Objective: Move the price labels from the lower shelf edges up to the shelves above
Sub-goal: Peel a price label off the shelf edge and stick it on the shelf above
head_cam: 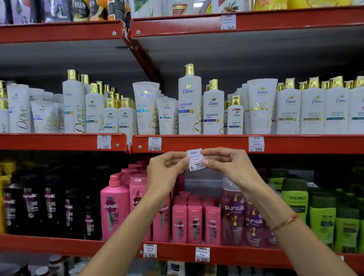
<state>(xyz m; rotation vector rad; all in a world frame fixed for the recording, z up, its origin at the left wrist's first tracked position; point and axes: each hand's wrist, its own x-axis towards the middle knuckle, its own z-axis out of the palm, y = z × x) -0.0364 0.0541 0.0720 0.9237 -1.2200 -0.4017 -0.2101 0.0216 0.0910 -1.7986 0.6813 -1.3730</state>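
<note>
A white Dove price label (195,159) reading Rs. 350 is pinched between both hands, just below the red middle shelf edge (219,145). My left hand (167,169) grips its left side and my right hand (226,164) grips its right side. On that middle edge are stuck three other Dove labels: Rs. 180 (104,142), Rs. 350 (155,143) and Rs. 325 (256,144). The top shelf edge (276,20) carries one Dove label (228,21). Two Sunsilk labels (150,251) (202,254) sit on the lower shelf edge (234,252).
White Dove bottles (189,102) fill the middle shelf. Pink and black Sunsilk bottles (115,205) and green Trichup bottles (322,213) stand on the shelf below. A red diagonal brace (144,58) runs between the two shelf bays.
</note>
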